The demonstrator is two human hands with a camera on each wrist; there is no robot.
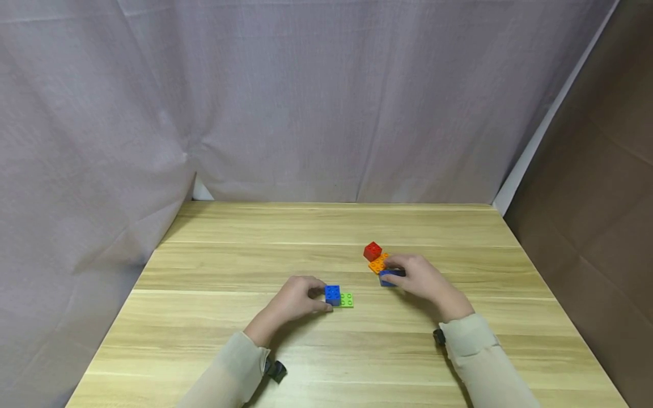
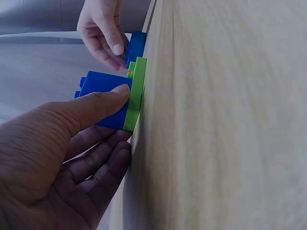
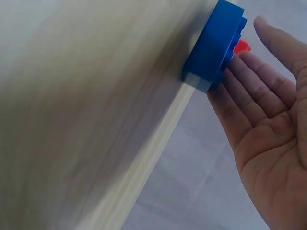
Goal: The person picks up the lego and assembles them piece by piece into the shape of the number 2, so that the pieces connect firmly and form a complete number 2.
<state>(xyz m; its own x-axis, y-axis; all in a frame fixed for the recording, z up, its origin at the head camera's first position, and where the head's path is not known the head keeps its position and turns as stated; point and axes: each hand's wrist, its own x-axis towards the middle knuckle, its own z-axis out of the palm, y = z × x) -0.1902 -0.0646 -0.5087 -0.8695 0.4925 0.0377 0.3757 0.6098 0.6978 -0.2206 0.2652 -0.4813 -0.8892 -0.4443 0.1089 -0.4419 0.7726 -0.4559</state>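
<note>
My left hand [image 1: 296, 299] pinches a blue toy brick [image 1: 333, 295] between thumb and fingers. That brick sits on one end of a thin light-green brick [image 1: 347, 301], whose other studs show bare; in the left wrist view the green brick [image 2: 136, 96] is close to the tabletop. Farther right, my right hand [image 1: 420, 277] is over another blue brick [image 1: 388, 279], partly hidden by the fingers. In the right wrist view this blue brick [image 3: 213, 43] has its studs toward the extended fingers, and the thumb stands apart from it.
Just beyond the right hand lie a flat orange brick [image 1: 377, 264] and a red brick [image 1: 373, 251], close together. All rest on a wooden table [image 1: 265, 226]. Grey cloth [image 1: 285, 102] hangs behind its far edge, and a brown panel [image 1: 592, 215] stands along the right.
</note>
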